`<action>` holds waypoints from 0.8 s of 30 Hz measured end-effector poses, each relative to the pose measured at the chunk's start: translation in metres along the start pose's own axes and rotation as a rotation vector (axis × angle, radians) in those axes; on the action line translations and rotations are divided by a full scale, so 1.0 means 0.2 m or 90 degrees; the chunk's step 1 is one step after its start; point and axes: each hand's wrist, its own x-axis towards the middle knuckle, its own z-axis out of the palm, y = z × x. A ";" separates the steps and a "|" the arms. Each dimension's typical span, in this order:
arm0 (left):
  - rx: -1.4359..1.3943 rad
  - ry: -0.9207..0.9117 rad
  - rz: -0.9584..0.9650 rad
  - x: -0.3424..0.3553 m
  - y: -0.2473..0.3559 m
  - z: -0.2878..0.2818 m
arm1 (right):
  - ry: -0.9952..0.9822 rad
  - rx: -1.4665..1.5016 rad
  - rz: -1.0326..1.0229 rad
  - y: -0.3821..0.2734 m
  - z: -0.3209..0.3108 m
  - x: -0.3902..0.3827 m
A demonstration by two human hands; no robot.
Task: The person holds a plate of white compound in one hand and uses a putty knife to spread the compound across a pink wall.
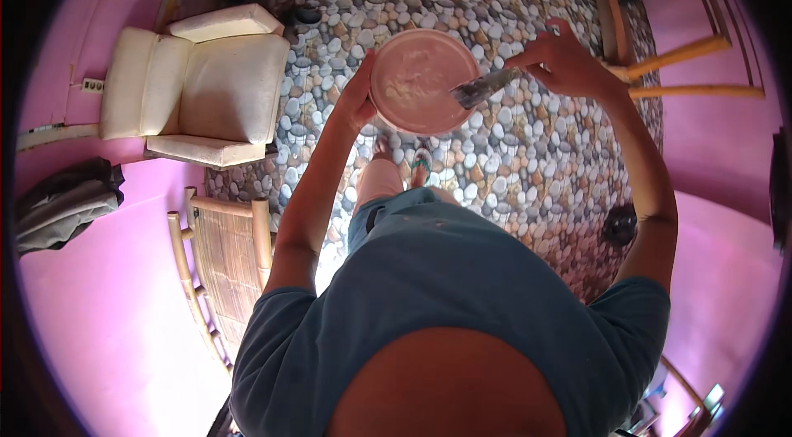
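My left hand (358, 96) grips a round pink shallow dish or lid (396, 111) by its left rim. Pale whitish smears (410, 84) lie across its inner surface. In my right hand (563, 63) is a flat tool that looks like a putty knife (487, 89), its broad grey end stained and resting on or just above the dish's right side. That hand's fingers close around the near end of the tool, partly hiding its handle. The dish is held out over the floor, in front of my feet.
A cream armchair (227, 78) stands at the left, with a bamboo seat (223, 243) nearer me. Wooden furniture legs (676, 58) reach in at the upper right. A dark object (619, 224) lies on the pebble-patterned floor (528, 190). Dark clothing (70, 202) hangs by the pink wall.
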 end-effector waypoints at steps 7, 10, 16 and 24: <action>-0.011 0.066 0.001 0.40 0.51 -0.16 | -0.025 0.159 -0.001 0.31 0.08 0.53; -0.008 0.070 0.052 0.57 0.69 -0.23 | -0.071 0.346 0.060 0.46 0.12 0.78; 0.014 0.094 0.053 0.95 0.98 -0.44 | -0.034 0.505 0.060 0.67 0.29 1.23; -0.007 0.066 0.115 1.45 1.27 -0.45 | -0.036 0.504 0.120 0.95 0.21 1.66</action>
